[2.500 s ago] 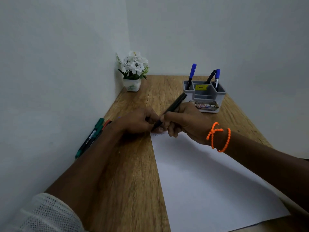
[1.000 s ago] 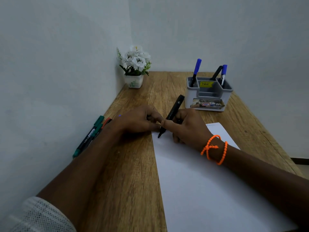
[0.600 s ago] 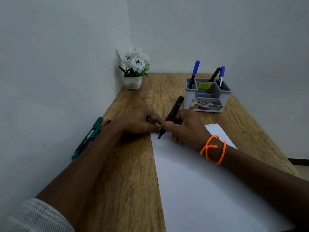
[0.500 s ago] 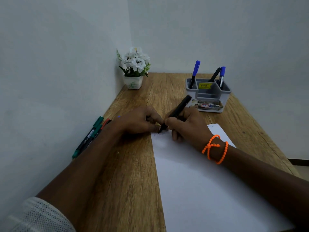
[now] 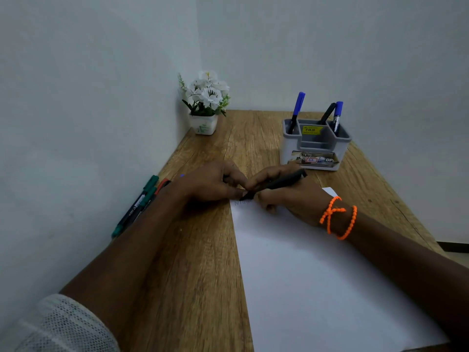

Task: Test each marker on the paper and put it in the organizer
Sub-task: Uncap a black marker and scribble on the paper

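Black slim marker [image 5: 275, 184] is gripped in the right hand [image 5: 286, 196], tip pressed on the top-left corner of the white paper sheet [image 5: 317, 275], w/ faint scribbles beside the tip. The left hand [image 5: 210, 184] is curled closed at that same corner, touching the sheet's edge; whether anything is held inside can't be told. The grey plastic desk organizer [image 5: 316, 146] is seen beyond the paper, w/ two blue-capped markers [image 5: 298, 105] and one black marker in it. Green and orange markers [image 5: 142, 201] lie left of the paper, along the wall.
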